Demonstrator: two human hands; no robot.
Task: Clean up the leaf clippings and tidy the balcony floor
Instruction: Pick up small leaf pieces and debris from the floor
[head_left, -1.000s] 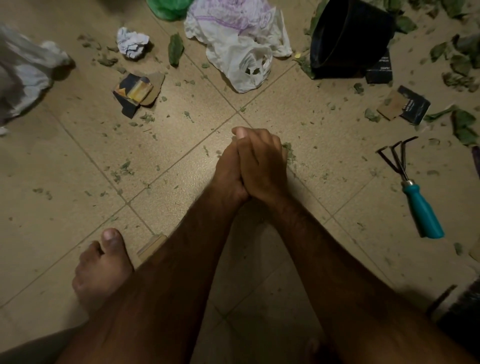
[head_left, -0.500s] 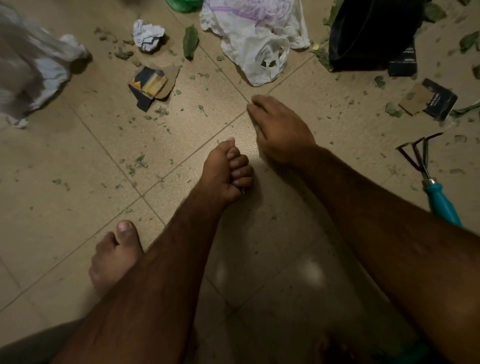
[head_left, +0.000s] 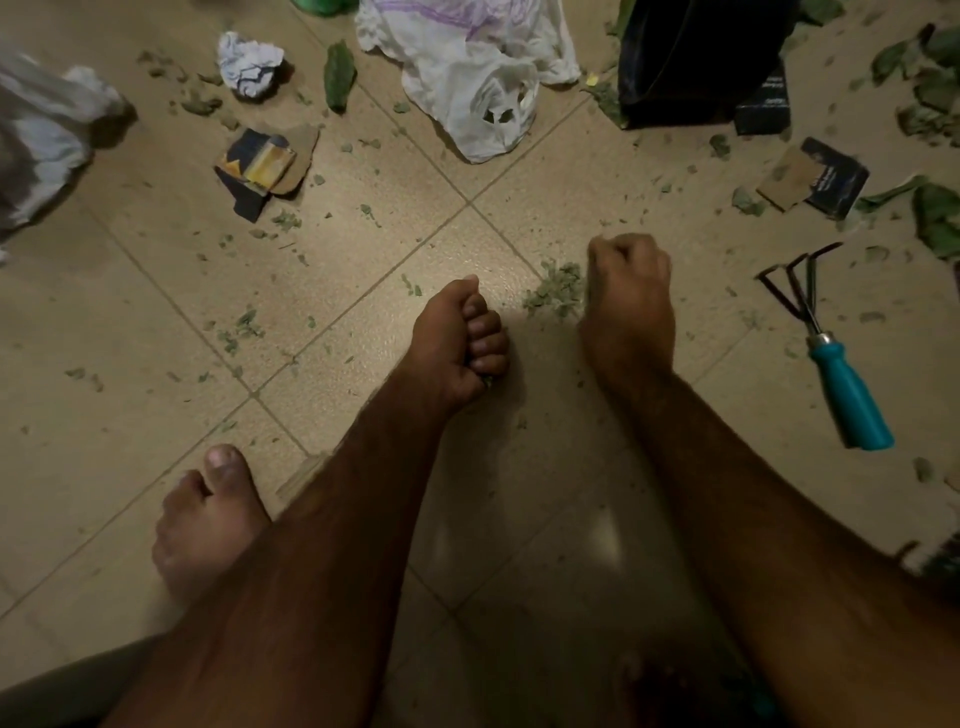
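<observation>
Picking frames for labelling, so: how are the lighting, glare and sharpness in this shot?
Head view: dim, warm light; a brighter patch falls on the floor around the leaf clippings between the left hand and right hand; a glare spot shines on the tile nearer the camera; the pale cloth at left is blurred.

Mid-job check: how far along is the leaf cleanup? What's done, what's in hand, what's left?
Done: only a small pile of clippings is gathered beside the curled right hand. In hand: the left hand grips some green bits. Left: scattered clippings on the tiles, whole leaves, crumpled paper, torn cardboard, hand rake.
</observation>
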